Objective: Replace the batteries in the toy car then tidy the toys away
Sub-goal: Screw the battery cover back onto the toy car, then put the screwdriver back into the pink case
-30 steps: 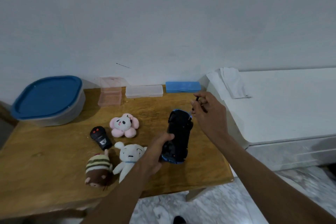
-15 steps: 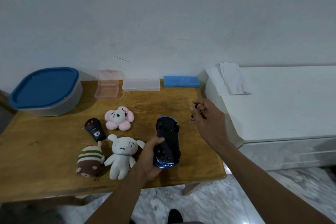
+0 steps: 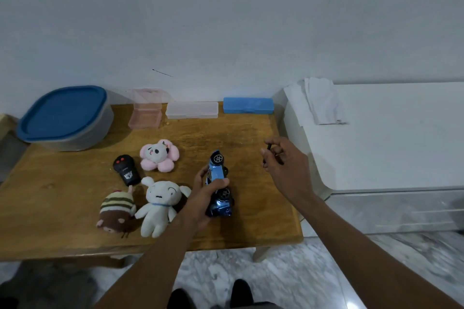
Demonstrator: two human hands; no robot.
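My left hand (image 3: 204, 197) grips a blue toy car (image 3: 219, 184) above the wooden table (image 3: 226, 138), turned on its side so two wheels face right. To its right, my right hand (image 3: 285, 167) pinches a thin dark tool (image 3: 266, 154), perhaps a small screwdriver. A black remote control (image 3: 126, 170) lies left of the car. Three plush toys sit nearby: a pink flower one (image 3: 159, 155), a white one (image 3: 160, 204) and a striped brown one (image 3: 116, 212).
A grey tub with a blue lid (image 3: 64, 116) stands at the back left. Along the wall are an open pink box (image 3: 147, 113), a clear flat case (image 3: 192, 109) and a blue case (image 3: 248, 105). A white cabinet (image 3: 389, 138) with folded cloth (image 3: 319, 101) borders the table's right.
My left hand has rolled the car from underside-up onto its side, so the blue body and wheels now show. My right hand stayed near the table's right side with the tool.
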